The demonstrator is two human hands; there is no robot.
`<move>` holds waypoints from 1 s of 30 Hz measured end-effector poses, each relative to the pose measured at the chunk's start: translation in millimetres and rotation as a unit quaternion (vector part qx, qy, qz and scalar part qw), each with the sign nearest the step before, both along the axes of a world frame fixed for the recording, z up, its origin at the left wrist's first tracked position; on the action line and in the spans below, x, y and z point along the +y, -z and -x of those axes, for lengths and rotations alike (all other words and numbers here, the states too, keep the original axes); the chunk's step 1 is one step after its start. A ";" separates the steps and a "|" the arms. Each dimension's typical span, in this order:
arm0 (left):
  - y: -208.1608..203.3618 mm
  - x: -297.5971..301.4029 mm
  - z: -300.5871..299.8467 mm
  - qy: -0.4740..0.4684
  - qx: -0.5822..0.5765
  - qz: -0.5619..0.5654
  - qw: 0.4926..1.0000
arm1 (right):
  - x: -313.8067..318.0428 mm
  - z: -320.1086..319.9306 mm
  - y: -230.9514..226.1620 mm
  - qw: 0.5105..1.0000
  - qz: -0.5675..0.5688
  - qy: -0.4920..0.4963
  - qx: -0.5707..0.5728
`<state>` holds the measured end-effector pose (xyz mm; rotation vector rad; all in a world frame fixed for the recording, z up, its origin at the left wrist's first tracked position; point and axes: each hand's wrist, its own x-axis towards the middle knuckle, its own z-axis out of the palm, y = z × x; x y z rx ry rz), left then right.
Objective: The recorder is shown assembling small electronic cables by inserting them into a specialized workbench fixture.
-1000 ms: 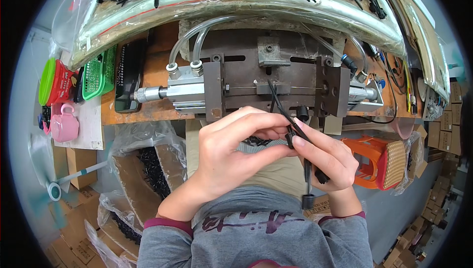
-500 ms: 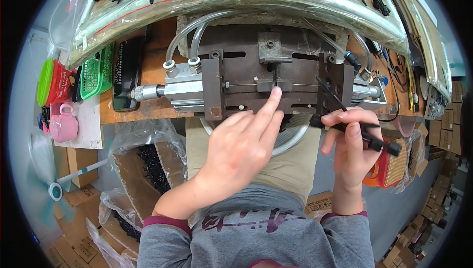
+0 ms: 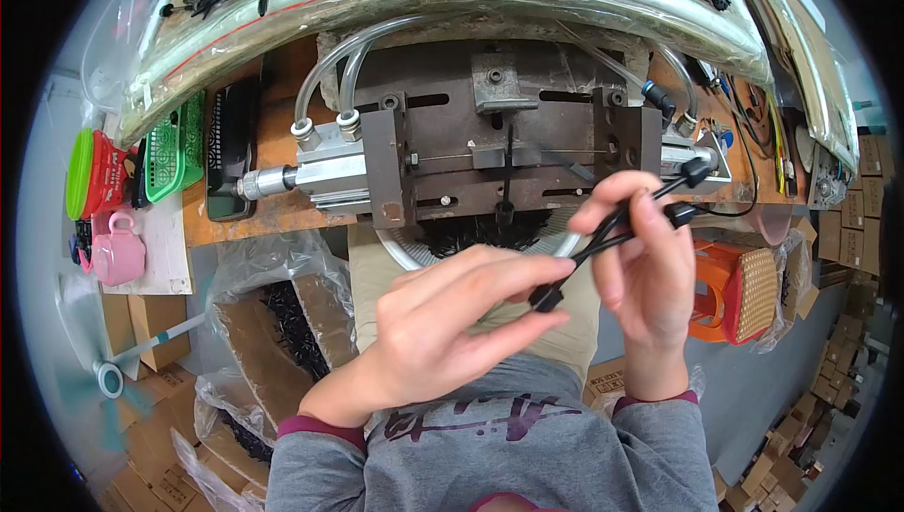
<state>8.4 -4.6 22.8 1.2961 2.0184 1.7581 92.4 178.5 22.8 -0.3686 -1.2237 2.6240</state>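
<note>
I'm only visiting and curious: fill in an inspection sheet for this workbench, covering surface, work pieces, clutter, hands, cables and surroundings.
Surface: wooden bench bearing a dark metal fixture.
Work pieces: one black strip lies across the fixture's middle block, its thick end toward the person; several similar black pieces are in hand.
Clutter: black tray, green basket and pink cup at left.
Hands: right hand holds the black pieces; left hand has thumb and forefinger apart near one end, contact unclear.
Cables: clear tubes curve above the fixture; black cable at right.
Surroundings: orange stool right, fan and cardboard boxes left.
</note>
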 end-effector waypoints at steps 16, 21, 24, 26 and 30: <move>37.1 19.5 15.3 -0.139 0.348 0.171 0.911 | -0.1 -5.7 5.8 0.723 -0.652 0.209 0.091; 25.2 15.3 11.7 -0.081 0.180 0.099 0.975 | -5.0 -2.9 6.3 0.627 -0.755 0.171 0.088; 7.5 10.3 1.8 0.012 0.010 -0.031 0.999 | -5.0 3.5 14.8 0.566 -0.799 0.148 0.139; 7.0 6.1 1.3 0.025 0.027 -0.034 0.999 | -11.2 4.1 10.6 0.595 -0.785 0.125 0.123; -1.4 -0.2 -1.5 -0.008 0.027 0.011 1.000 | -6.6 7.8 7.8 0.616 -0.761 0.168 0.115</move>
